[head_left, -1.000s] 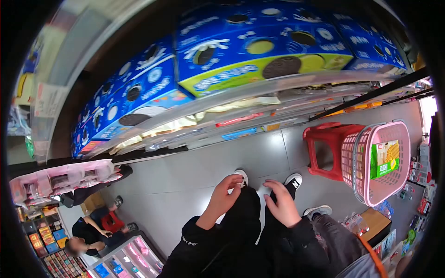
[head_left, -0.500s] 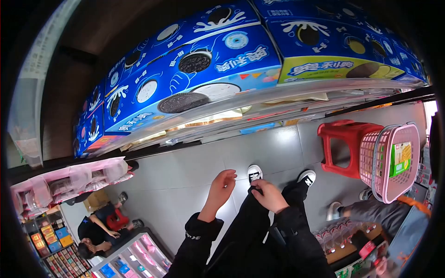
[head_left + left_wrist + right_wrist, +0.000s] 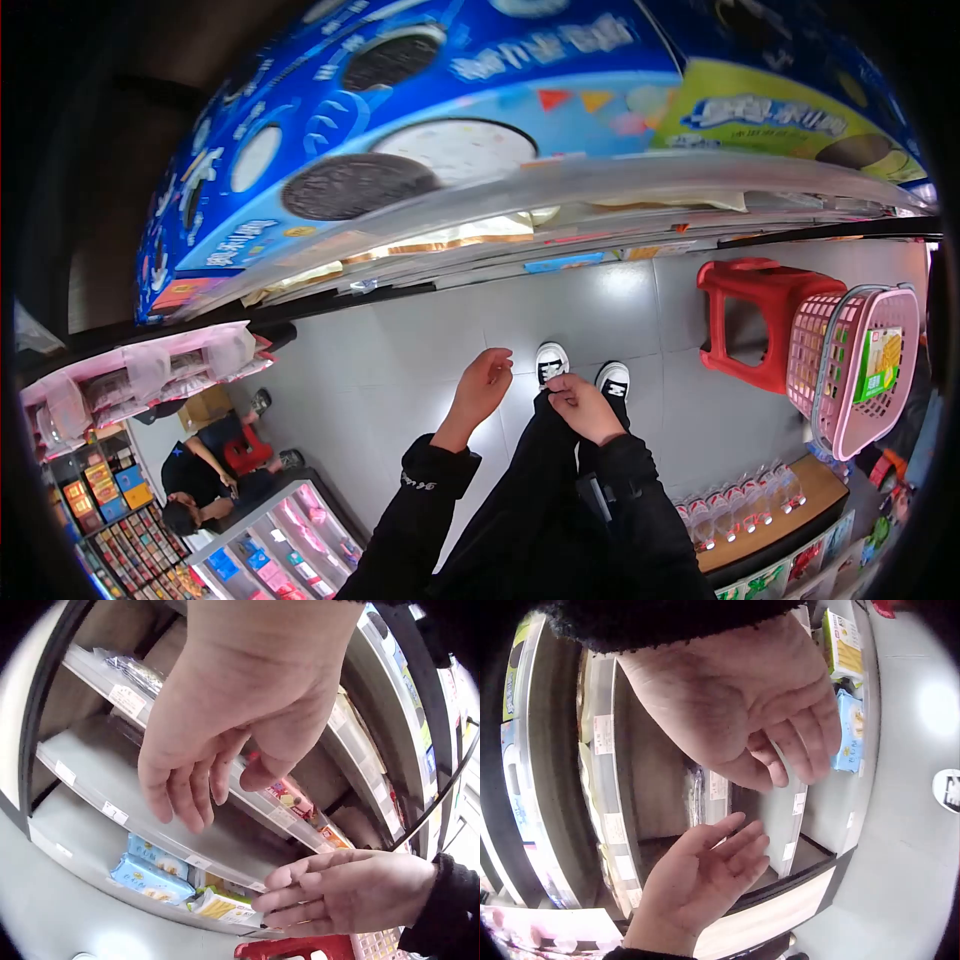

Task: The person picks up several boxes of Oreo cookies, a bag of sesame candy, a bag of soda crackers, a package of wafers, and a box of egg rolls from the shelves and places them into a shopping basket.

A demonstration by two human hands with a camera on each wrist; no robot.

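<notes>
My left hand (image 3: 482, 388) hangs in front of the shelving above the floor, fingers loosely bent, nothing in it. Beside it my right hand (image 3: 588, 408) hovers at a similar height, also holding nothing. A small gap separates the two hands in the head view. In the left wrist view, shelf tiers lie beyond my left hand (image 3: 247, 697), with a blue packet (image 3: 154, 879) on the bottom tier. Large blue cookie boxes (image 3: 400, 100) fill the upper shelf, beyond both hands. The right wrist view has my right hand (image 3: 739, 705) with relaxed fingers, palm partly showing.
A pink basket (image 3: 808, 375) holding a green packet (image 3: 880, 365) stands by a red stool (image 3: 765, 300) on the right. Several clear bottles (image 3: 740, 505) stand on a wooden ledge (image 3: 800, 510). A person (image 3: 195, 480) sits at lower left near a display case (image 3: 285, 545).
The head view has moved closer to the blue boxes. My right hand has moved left, nearer my left hand. A person at the lower right has moved mostly out of sight behind the basket.
</notes>
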